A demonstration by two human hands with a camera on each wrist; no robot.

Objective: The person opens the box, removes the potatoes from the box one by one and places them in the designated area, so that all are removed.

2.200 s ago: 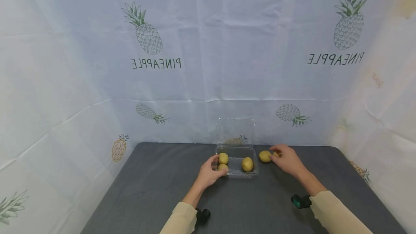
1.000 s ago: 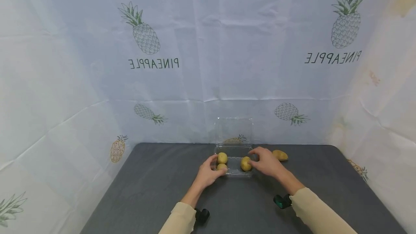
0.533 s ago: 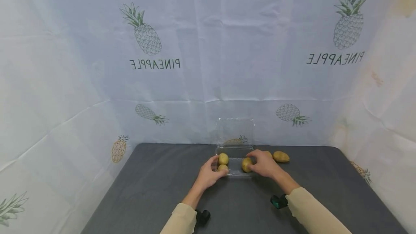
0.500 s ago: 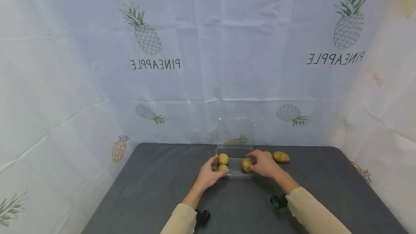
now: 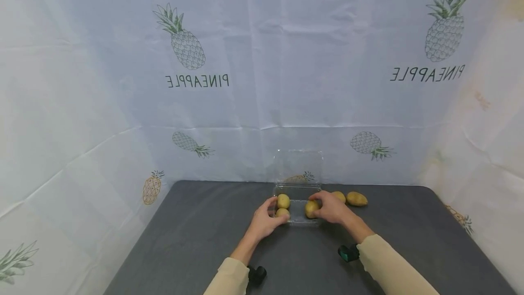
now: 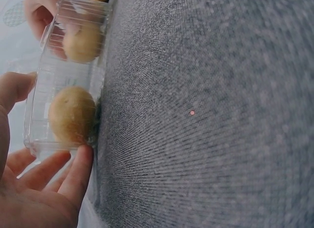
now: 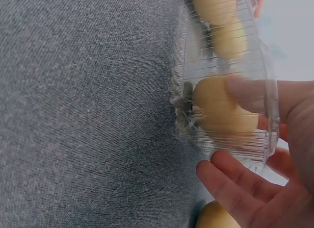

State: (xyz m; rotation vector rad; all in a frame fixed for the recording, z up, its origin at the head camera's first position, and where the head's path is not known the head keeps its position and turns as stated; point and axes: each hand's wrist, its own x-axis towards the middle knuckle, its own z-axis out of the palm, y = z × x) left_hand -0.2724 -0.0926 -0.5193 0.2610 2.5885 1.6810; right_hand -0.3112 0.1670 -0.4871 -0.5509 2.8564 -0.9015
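Our left hand (image 5: 264, 220) steadies the clear box (image 5: 297, 218), fingers loose on its wall; right hand (image 5: 333, 208), fingers curled round a potato (image 5: 311, 208). Risk: the light box tips or slides.

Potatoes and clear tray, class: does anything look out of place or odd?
Two potatoes lie loose on the grey table, right of the clear tray, while three sit inside. Nothing looks spilled or damaged.
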